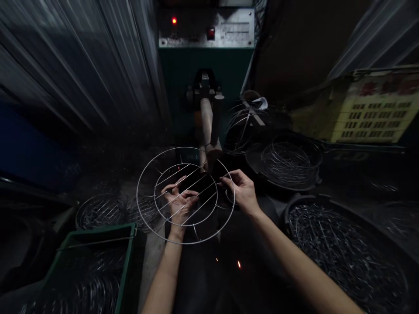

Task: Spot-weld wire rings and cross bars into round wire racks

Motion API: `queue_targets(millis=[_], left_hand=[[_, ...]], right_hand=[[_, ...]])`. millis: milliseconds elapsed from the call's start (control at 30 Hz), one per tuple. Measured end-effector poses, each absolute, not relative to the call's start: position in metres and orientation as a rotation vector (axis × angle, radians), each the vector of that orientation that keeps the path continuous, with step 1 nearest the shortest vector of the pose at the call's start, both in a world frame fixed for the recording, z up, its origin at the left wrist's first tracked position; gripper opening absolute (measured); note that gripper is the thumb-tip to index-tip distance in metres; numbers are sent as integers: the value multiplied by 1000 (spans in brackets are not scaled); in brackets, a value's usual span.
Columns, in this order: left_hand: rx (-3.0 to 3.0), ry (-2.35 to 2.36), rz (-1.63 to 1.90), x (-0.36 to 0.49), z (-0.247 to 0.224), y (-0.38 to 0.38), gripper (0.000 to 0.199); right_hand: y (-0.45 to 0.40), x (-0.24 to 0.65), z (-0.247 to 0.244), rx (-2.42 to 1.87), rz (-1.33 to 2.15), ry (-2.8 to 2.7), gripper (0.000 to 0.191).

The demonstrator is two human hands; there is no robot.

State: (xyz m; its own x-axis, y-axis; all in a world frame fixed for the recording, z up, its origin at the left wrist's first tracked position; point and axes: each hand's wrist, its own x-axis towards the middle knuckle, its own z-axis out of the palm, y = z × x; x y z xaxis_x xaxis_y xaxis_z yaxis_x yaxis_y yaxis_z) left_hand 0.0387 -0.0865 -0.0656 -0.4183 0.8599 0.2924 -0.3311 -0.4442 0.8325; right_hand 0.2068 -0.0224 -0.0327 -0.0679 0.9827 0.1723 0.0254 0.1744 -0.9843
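A round wire rack (185,225), made of two rings joined by short spokes with parallel rods across the inner ring, lies tilted under the welding machine's electrode arms (207,117). My left hand (179,203) is beneath it, palm up, its fingers curled against the rods and holding it. At the rack's right side, my right hand (244,192) pinches what looks like a short wire between thumb and finger, close to the gap between the rings. The fingertips partly cover this wire. The upper electrode's tip comes down at the rack's upper right edge.
A machine panel (196,39) shows a lit red lamp. On the right stand a tub of short wires (334,244), a basin with wire rings (288,161) and a yellow crate (376,109). A green crate (129,257) of wire parts is at lower left. Sparks (239,264) glow below.
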Motion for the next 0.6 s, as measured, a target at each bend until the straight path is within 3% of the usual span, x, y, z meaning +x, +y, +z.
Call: queue_targets(millis=[600], left_hand=[[963, 980, 2049, 29, -63, -54, 66]], right_hand=[[20, 194, -33, -1024, 916, -1553, 21]])
